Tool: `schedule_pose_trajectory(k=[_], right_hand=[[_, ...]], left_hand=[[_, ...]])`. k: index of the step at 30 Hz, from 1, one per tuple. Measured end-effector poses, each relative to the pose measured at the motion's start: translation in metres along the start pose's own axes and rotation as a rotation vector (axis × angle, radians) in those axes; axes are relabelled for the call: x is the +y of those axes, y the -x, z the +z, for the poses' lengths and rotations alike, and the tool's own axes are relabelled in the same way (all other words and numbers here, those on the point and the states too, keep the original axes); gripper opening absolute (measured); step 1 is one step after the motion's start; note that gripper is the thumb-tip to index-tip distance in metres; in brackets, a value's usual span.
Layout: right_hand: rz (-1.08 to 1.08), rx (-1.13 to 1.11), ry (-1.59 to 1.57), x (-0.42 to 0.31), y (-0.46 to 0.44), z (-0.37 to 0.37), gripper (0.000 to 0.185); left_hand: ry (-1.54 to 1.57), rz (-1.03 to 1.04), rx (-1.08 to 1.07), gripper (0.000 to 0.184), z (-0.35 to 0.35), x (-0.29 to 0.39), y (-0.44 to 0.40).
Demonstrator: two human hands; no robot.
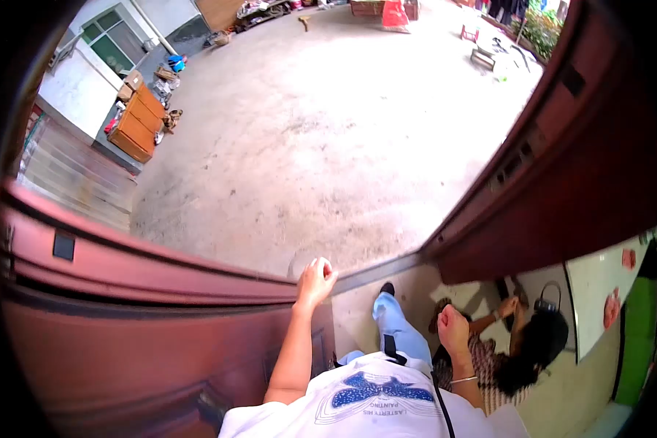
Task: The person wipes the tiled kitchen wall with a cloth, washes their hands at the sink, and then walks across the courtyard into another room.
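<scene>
My left hand (317,282) is raised in front of me at the doorway, above the edge of the red door (197,321) on the left. Its fingers are curled together, and whether anything is inside them is hidden. Lower and to the right, my right hand (453,328) is a loose fist with its fingertips out of sight; a thin bracelet (463,379) circles that wrist. Beneath both hands lies the grey threshold (379,271). My foot in a dark shoe (387,288) stands just inside it.
Close at my right, another person (544,343) crouches with hands together. A dark red door leaf (555,182) stands open at right. Beyond lies a concrete yard (306,139) with an orange cabinet (139,124), a low stool (482,58) and a red bag (395,14).
</scene>
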State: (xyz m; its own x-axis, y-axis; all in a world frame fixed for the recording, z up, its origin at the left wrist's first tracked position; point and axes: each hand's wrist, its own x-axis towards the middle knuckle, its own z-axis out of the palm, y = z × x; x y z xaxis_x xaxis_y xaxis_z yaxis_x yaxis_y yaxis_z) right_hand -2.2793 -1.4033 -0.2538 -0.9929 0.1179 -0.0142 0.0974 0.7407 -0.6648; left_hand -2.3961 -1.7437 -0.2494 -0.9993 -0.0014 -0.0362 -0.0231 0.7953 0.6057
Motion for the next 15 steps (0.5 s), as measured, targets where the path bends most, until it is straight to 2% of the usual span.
schedule_pose_trajectory(k=[3, 5, 8, 13, 15], right_hand=[[-0.046, 0.017, -0.078, -0.024, -0.079, -0.017, 0.023], [-0.059, 0.035, -0.125, -0.037, -0.126, -0.026, 0.034], [-0.113, 0.035, -0.132, -0.053, -0.182, -0.038, 0.041], [-0.189, 0.04, -0.11, -0.08, -0.257, -0.051, 0.046], [-0.179, 0.026, -0.108, -0.096, -0.279, -0.057, 0.044]], left_hand=[[-0.078, -0.049, 0.0, 0.016, -0.011, 0.009, -0.052], [-0.047, 0.07, 0.154, 0.009, -0.019, 0.004, -0.086], [-0.044, 0.058, 0.246, 0.006, -0.036, -0.003, -0.122], [0.079, 0.01, 0.298, 0.014, -0.072, -0.01, -0.172], [0.521, -0.05, 0.258, 0.03, -0.1, 0.001, -0.194]])
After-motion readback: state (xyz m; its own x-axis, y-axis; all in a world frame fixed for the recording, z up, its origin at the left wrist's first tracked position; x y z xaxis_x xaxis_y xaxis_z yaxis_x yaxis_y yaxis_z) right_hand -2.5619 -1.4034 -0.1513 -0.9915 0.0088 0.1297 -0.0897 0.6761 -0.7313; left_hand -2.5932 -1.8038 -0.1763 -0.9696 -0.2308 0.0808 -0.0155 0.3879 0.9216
